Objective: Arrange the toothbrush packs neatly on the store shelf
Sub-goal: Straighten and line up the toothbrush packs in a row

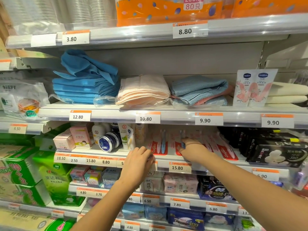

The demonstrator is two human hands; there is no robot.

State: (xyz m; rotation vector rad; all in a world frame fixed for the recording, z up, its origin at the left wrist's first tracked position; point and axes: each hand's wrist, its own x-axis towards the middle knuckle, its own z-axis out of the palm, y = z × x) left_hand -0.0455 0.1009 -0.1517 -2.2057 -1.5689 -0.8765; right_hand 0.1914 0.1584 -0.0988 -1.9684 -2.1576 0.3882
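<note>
My left hand [139,161] rests at the front lip of the shelf [208,165], fingers together and curled down by the left toothbrush pack [158,145]; I cannot tell if it is gripping anything. My right hand [193,150] reaches further in and lies on the next toothbrush pack [179,144], covering most of it, so its grip is hidden from me. More red packs [223,149] lean to the right. Behind them the shelf is dark and blurry. Folded towels [143,90] sit on the shelf above.
</note>
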